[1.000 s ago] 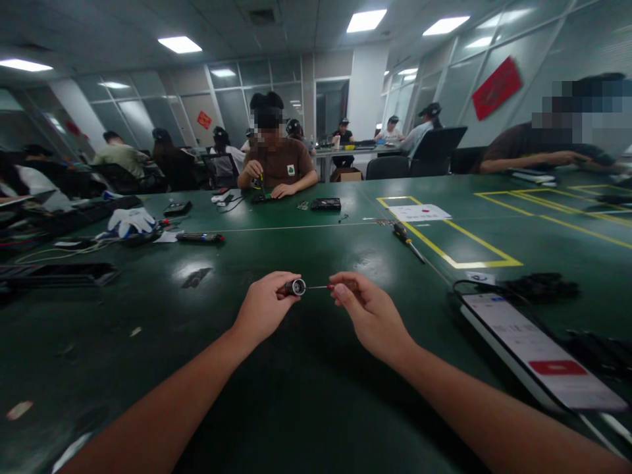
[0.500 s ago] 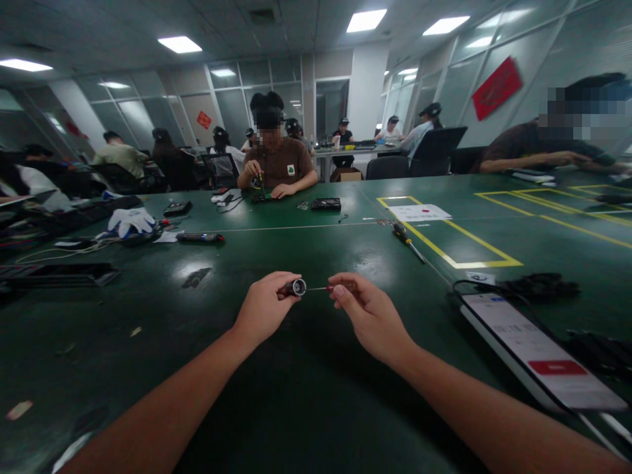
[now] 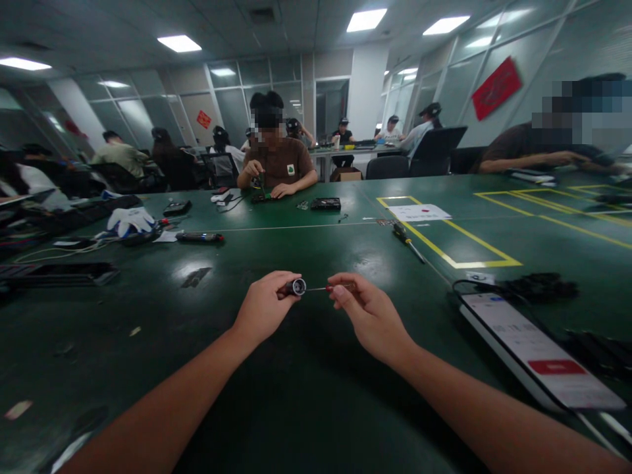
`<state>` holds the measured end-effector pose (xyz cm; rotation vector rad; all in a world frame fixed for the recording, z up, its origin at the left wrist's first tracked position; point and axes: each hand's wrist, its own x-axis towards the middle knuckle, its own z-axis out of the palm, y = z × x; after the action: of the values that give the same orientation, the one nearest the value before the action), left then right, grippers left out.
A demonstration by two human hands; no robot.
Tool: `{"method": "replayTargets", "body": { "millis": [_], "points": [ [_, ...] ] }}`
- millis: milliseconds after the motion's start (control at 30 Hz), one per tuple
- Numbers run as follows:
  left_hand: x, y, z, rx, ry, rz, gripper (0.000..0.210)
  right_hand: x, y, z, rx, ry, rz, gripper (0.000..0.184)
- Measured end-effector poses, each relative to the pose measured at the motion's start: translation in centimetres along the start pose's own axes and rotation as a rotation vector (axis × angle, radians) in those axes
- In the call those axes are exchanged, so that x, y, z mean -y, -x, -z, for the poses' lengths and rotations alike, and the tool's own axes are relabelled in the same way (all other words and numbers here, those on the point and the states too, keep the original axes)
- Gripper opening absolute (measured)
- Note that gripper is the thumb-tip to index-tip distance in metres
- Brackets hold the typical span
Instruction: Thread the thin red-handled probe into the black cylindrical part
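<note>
My left hand [image 3: 269, 303] is closed around a short dark cylinder [image 3: 298, 287], whose open round end with a pale rim faces me. My right hand [image 3: 368, 309] pinches the handle of a small screwdriver [image 3: 318, 289] with a thin metal shaft and a red part near the fingertips. The shaft points left, and its tip reaches the cylinder's rim; whether it enters the cylinder I cannot tell. Both hands are held over the green table [image 3: 316, 401]. Most of the cylinder and the screwdriver's handle are hidden by my fingers.
A phone [image 3: 538, 349] lies on a white block at the right, beside black cables [image 3: 540, 287]. Farther off are a larger screwdriver [image 3: 409, 243], a paper sheet [image 3: 419, 212], a dark cylindrical tool [image 3: 200, 237] and white gloves [image 3: 131, 221]. A co-worker [image 3: 276, 161] sits across the table.
</note>
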<state>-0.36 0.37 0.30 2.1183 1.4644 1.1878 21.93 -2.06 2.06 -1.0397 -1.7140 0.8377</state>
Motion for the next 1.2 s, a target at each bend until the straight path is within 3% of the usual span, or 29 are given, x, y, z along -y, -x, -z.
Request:
{"method": "replayTargets", "body": {
  "millis": [1200],
  "points": [
    [0.2,-0.02,-0.13,-0.015,-0.021,-0.032,0.039,-0.33,-0.01,-0.01,-0.004,0.007,0.004,0.022]
  ]
}}
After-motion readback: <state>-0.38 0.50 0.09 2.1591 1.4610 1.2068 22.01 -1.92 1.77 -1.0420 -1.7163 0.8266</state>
